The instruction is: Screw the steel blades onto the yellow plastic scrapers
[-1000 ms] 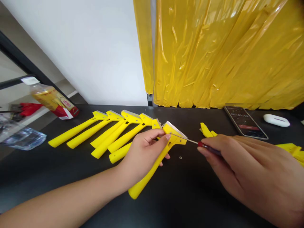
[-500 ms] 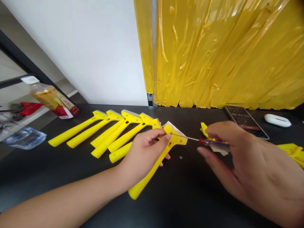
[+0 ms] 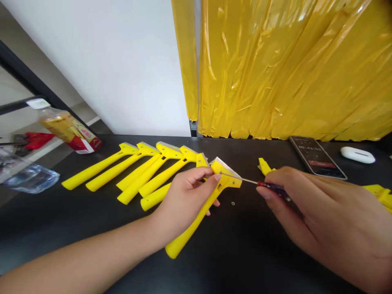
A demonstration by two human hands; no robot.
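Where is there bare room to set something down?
Bare tabletop shows nearest you, between the held scraper and right hand, this side of the small ring. Crowded: the scraper row at left; phone and white case, right rear.

This looks like a workshop; a screwdriver [image 3: 269, 187] is in use above a black tabletop [image 3: 226, 249]; yellow scrapers [image 3: 142, 178] line it.

Screwdriver [image 3: 263, 185], whose handle the right hand [image 3: 327, 216] partly hides; clear container [image 3: 35, 177], which the left edge cuts off; pale item [image 3: 233, 203] on tabletop [image 3: 241, 257], too small to identify.
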